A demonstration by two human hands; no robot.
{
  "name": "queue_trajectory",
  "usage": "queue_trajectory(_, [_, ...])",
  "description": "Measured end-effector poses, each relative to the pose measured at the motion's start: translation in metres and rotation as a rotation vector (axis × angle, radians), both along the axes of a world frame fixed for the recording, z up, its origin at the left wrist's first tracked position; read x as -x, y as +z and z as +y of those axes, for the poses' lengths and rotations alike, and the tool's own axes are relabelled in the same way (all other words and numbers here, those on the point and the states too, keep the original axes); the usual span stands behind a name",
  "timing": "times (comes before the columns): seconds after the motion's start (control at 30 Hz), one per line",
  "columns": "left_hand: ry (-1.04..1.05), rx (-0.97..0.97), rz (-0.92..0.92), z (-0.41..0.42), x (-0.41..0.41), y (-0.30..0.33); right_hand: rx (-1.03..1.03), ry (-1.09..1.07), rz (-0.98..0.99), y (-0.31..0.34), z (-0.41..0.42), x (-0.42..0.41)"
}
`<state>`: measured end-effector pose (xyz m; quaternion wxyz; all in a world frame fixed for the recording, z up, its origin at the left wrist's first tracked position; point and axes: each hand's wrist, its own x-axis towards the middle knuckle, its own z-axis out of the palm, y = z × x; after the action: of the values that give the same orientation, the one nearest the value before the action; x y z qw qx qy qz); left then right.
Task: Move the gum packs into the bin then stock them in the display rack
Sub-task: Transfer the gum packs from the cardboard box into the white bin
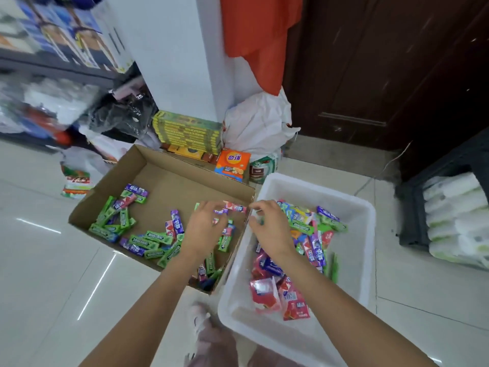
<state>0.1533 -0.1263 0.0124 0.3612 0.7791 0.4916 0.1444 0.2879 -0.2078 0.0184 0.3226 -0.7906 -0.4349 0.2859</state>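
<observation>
gum transfer under way, box to bin

while both arms reach forward in the head view, the left hand hovers low in the cardboard box, fingers curled down onto a small cluster of gum packs by the box's right wall; it looks to be pinching a few, though blur hides exactly which. the right hand sits at the near-left rim of the white bin, fingers curled, with a bit of green wrapper showing beneath them; whether it truly grips a pack i cannot tell. a pink pack lies between the two hands, at the box's edge.

many packs lie loose in the box, green ones mostly along its left and front. the bin, touching the box on the tiled floor, already holds a mixed heap of green, purple and red packs.

by my reading the first step is in hand and roughly halfway done; no display rack can be made out. the next move calls for lifting the gathered packs over the shared wall and dropping them in the bin, then sweeping up the far-left stragglers.
</observation>
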Motion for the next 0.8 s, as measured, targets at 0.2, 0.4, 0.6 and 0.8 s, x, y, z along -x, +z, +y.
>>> queue_trajectory(0.2, [0.104,0.030,0.150,0.068,0.085,-0.013,0.088,0.187,-0.047,-0.015,0.071,0.070])
queue_trajectory(0.4, [-0.134,0.070,0.405,0.118,0.128,-0.051,0.356,0.218,-0.076,-0.061,0.110,0.115])
queue_trajectory(0.6, [-0.374,0.032,0.611,0.143,0.150,-0.096,0.554,0.304,-0.282,-0.092,0.125,0.134])
queue_trajectory(0.8, [-0.353,0.017,0.558,0.154,0.145,-0.108,0.448,0.456,-0.263,-0.102,0.160,0.132])
